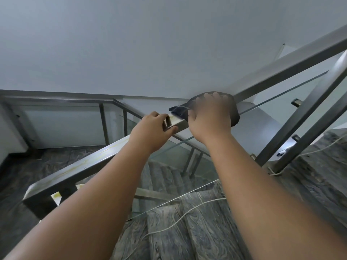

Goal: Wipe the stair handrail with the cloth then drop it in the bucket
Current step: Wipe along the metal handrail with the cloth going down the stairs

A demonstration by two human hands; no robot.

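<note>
A square brushed-steel handrail (281,66) runs from the upper right down to a corner at mid-frame, then on toward the lower left. My right hand (208,115) presses a dark cloth (180,109) down over the rail right at that corner, fingers spread across the cloth. My left hand (152,132) grips the bare rail just left of the cloth, thumb under and fingers over the top. The lower-left stretch of rail (75,171) shows yellowish streaks. No bucket is in view.
Glass panels (281,98) and steel posts (308,117) stand below the rail on the right. Grey marbled stair steps (197,222) descend ahead, with a thin white cord (180,218) lying across them. A white wall fills the top, and a landing railing (56,100) is at left.
</note>
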